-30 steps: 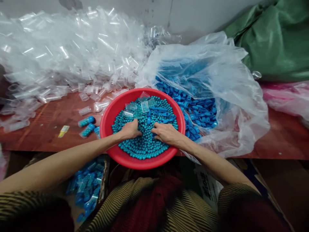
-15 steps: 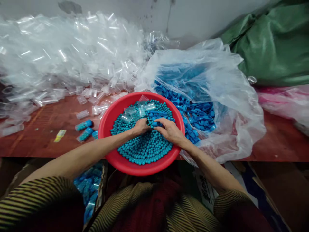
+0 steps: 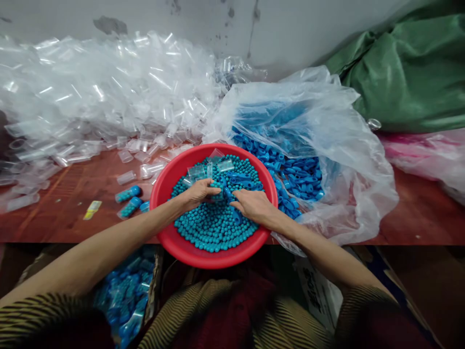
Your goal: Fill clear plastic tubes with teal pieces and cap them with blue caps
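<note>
A red basin (image 3: 214, 261) full of turquoise beads (image 3: 210, 232) stands at the table's front edge. Over the beads, my left hand (image 3: 199, 192) is closed on a small clear tube (image 3: 217, 191) with beads inside. My right hand (image 3: 254, 207) pinches a blue plastic cap (image 3: 228, 193) at the tube's end; whether it is seated there I cannot tell. More blue plastic pieces (image 3: 241, 181) and several clear empty tubes (image 3: 225, 166) lie on the beads behind my hands.
A large heap of clear tubes (image 3: 109, 87) covers the back left. Filled blue-capped tubes (image 3: 128, 193) lie left of the basin. To the right, a plastic bag (image 3: 348, 145) spills blue pieces (image 3: 301, 174). Below the table edge, a box holds filled tubes (image 3: 127, 291).
My left hand has come up out of the beads with the tube, now filled. The right hand has taken a blue cap and brought it against the tube.
</note>
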`<state>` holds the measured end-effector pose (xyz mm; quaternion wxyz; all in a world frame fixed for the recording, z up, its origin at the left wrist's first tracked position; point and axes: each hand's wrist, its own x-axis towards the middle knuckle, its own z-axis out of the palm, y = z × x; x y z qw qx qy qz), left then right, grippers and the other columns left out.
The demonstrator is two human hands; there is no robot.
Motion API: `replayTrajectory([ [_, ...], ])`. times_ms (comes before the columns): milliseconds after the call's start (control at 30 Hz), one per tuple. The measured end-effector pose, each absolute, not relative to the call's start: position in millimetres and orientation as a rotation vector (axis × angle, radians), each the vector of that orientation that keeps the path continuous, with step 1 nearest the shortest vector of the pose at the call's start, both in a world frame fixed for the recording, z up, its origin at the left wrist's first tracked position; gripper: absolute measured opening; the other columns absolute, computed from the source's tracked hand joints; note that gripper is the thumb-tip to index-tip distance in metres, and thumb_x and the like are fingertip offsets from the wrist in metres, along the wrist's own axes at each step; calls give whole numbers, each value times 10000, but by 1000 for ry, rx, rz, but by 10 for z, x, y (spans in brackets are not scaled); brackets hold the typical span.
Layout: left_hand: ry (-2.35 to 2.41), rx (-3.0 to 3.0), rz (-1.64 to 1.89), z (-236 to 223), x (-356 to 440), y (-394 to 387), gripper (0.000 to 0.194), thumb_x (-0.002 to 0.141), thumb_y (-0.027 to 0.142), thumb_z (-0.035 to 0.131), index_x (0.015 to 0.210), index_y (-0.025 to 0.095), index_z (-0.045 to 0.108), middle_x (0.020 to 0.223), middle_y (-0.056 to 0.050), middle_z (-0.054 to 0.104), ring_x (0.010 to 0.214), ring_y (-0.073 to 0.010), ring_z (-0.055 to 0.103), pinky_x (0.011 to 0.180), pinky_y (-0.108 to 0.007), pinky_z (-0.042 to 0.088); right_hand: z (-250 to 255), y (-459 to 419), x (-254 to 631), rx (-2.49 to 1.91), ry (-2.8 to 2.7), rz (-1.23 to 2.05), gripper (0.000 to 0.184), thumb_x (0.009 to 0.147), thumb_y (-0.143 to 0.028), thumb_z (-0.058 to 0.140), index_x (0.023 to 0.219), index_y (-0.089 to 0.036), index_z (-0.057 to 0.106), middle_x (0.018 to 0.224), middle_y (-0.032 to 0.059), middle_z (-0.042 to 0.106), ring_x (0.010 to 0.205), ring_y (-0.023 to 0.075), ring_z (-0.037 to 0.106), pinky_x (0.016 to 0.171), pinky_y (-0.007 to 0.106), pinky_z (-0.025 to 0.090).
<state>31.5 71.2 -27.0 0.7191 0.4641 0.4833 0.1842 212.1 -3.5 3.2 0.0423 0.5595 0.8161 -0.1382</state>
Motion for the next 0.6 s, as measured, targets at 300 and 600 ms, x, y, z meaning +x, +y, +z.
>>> replayTrajectory([
  [300, 1039, 880, 299, -152, 93, 498, 271, 705, 326, 687, 792, 151, 499, 600, -7, 611, 436, -99, 563, 396, -179, 395, -53, -36, 1843, 1457, 2448, -379, 289, 877, -80, 340, 976, -88, 612, 900, 170, 678, 798, 247, 656, 625, 325, 463],
  [600, 957, 945, 314, -109, 75, 369, 354, 664, 368, 722, 813, 160, 477, 588, 13, 601, 404, -86, 541, 336, -149, 319, -12, 105, 2049, 1975, 2549, -760, 300, 903, -291, 427, 1141, -157, 552, 937, 84, 698, 874, 214, 644, 754, 298, 448],
])
